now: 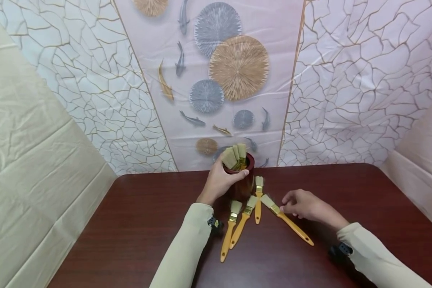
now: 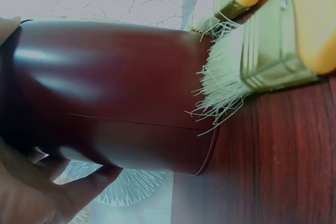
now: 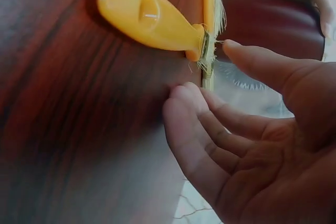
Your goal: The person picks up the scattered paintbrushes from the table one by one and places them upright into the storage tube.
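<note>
A dark red cylindrical cup (image 1: 245,186) stands at the back of the table with several paintbrushes (image 1: 231,158) in it, bristles up. My left hand (image 1: 219,180) grips it near the rim, the thumb at the front; the left wrist view shows the cup's glossy side (image 2: 110,77) and the fingers around it. Close by my right hand (image 1: 306,205) lies a yellow-handled paintbrush (image 1: 293,226), its bristles pointing toward the cup. In the right wrist view, that hand's thumb and relaxed fingers (image 3: 189,145) are spread apart with nothing between them, beside a yellow handle (image 3: 144,17).
Three more yellow-handled brushes lie in front of the cup: a left one (image 1: 228,236), a middle one (image 1: 242,226) and one farther back (image 1: 258,204). The dark wooden table (image 1: 147,232) ends at a patterned cloth wall (image 1: 230,112).
</note>
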The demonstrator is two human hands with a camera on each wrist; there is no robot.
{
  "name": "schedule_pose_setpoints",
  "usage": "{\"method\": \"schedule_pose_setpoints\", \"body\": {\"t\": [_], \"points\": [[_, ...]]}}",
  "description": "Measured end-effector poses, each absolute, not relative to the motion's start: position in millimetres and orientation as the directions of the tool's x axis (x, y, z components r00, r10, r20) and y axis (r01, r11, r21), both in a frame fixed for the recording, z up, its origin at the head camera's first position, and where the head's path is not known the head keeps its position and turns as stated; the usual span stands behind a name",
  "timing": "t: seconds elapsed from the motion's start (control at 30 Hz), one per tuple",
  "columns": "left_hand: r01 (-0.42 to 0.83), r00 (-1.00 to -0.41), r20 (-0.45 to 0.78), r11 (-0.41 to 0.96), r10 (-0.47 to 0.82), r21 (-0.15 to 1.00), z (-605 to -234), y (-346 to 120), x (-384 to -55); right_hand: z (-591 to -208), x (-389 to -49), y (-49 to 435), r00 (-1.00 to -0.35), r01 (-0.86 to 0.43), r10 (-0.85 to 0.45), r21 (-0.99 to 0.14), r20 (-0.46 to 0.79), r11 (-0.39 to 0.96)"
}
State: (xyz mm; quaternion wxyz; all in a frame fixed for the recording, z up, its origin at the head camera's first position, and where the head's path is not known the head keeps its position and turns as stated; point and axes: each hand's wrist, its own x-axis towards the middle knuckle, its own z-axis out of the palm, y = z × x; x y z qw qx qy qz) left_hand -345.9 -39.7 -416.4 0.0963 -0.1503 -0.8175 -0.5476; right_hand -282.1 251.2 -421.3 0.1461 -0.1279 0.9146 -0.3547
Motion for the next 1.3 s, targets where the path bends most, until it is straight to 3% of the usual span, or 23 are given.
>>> {"method": "schedule_pose_setpoints", "body": {"t": [0.23, 0.37, 0.7, 0.97, 1.3], "points": [[0.35, -0.937, 0.323, 0.346, 0.136, 0.87, -416.1, -38.6, -342.8, -422.5, -276.4, 233.1, -0.942, -0.203, -0.311, -0.526, -0.124, 0.826], [0.346, -0.938, 0.318, 0.343, 0.136, 0.873, -414.8, -39.4, -341.9, -424.9, -273.8, 223.0, -0.95, -0.198, -0.292, -0.505, -0.113, 0.84], [0.351, -0.936, 0.324, 0.339, 0.136, 0.873, -413.8, -40.6, -341.3, -427.8, -269.1, 214.9, -0.948, -0.043, -0.216, -0.577, -0.235, 0.816], [0.359, -0.933, 0.333, 0.338, 0.132, 0.87, -414.6, -40.0, -342.4, -426.9, -269.4, 221.6, -0.937, -0.037, -0.25, -0.644, -0.243, 0.764], [0.369, -0.928, 0.329, 0.322, 0.174, 0.872, -415.9, -42.6, -345.8, -404.9, -274.1, 228.4, -0.929, -0.148, -0.351, -0.754, -0.116, 0.641]]}}
